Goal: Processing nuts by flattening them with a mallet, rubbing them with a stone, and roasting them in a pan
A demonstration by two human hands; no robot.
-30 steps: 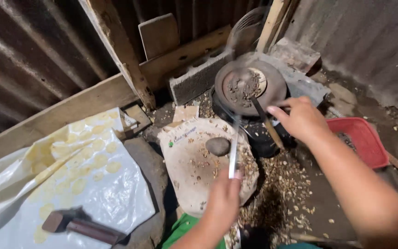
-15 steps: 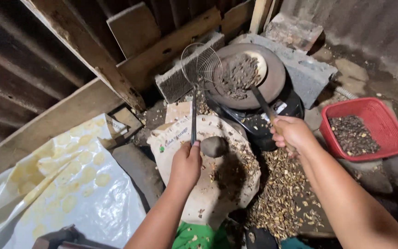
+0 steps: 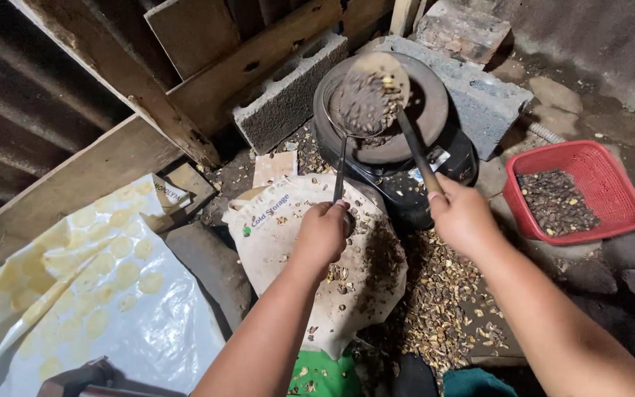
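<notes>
My left hand [image 3: 323, 234] grips the thin metal handle of a wire mesh strainer [image 3: 353, 110] held over a round dark pan [image 3: 384, 110] on a black stove. My right hand [image 3: 463, 213] holds the dark handle of a flat ladle [image 3: 380, 79], tilted above the strainer with dark roasted bits on it. Dark roasted bits fill the strainer. Below my left hand lies a white sack [image 3: 310, 250] scattered with husks and dark bits.
A red plastic basket [image 3: 589, 158] of dark bits stands at the right. Grey concrete blocks [image 3: 288, 92] and wooden planks [image 3: 90, 169] back the pan. A white plastic sheet with yellow rounds [image 3: 97, 294] lies at the left. Husks cover the ground [image 3: 450, 316].
My left hand has brought the strainer from beside the pan to over it. My right hand has raised the ladle out of the pan, tipping dark bits into the strainer.
</notes>
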